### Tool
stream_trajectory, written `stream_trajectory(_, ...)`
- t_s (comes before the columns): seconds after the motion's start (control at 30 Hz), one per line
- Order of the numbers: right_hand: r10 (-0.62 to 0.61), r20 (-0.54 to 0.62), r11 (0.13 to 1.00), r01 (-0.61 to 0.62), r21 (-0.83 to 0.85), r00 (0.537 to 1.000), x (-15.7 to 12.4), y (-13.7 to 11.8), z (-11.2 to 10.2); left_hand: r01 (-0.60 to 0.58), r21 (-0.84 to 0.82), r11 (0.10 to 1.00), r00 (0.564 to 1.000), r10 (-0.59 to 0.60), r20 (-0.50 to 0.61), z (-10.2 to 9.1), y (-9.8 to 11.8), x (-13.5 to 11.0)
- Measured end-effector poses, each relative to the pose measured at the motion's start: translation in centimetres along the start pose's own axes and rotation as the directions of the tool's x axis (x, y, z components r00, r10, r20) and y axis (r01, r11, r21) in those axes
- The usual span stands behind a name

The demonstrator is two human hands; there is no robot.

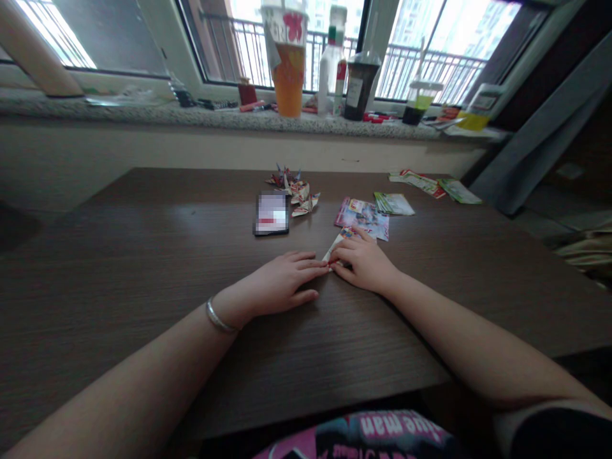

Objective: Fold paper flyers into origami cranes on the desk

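A small folded sheet of printed paper [338, 243] lies flat on the table, partly covered by my right hand [367, 262]. The bent fingers of that hand press and pinch the paper near its lower left corner. My left hand [285, 280], with a silver bangle at the wrist, rests with its fingers stretched out. Its fingertips touch the same corner, and its thumb lies apart on the tabletop. Just beyond the right hand is a stack of colourful printed sheets [370, 217]. Folded paper pieces [300, 193] sit in a cluster behind a phone [271, 213].
The dark wooden table [119, 280] meets a wall below the windowsill [215, 118]. Green printed sheets [394, 204] and paper strips [421, 182] lie at the back right. On the sill stand a tall orange drink cup [289, 80], a dark drink cup [358, 89] and bottles.
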State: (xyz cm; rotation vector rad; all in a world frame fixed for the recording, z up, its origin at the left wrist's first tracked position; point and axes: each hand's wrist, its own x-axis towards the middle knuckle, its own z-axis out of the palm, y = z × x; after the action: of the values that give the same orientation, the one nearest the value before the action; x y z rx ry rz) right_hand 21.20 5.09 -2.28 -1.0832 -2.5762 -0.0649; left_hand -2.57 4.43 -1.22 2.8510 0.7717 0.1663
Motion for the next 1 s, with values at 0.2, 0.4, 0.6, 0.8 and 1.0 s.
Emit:
stream_trajectory(0.2,0.036,0.011,0.999,-0.037,0.037,0.999,0.3,0.3,0.2,-0.05,0.06,0.997,0.998,0.052,-0.042,-0.4,0.0,0.0)
stream_trajectory(0.4,0.102,0.031,0.991,-0.105,0.083,0.994,0.4,0.7,0.5,-0.05,0.119,0.992,0.998,0.054,-0.033,-0.9,0.2,0.2)
stream_trajectory(0.6,0.14,0.077,0.988,-0.144,0.053,0.987,0.9,1.0,1.0,-0.041,0.155,0.987,0.997,0.05,-0.054,-0.4,0.1,0.2)
stream_trajectory(0.8,0.181,0.095,0.983,-0.183,0.019,0.979,1.2,0.8,1.3,-0.024,0.143,0.989,0.996,0.037,-0.087,0.0,0.0,0.3)
stream_trajectory(1.0,0.185,0.088,0.983,-0.186,0.003,0.979,1.3,0.7,1.3,-0.032,0.145,0.989,0.993,0.048,-0.109,0.2,0.1,0.7)
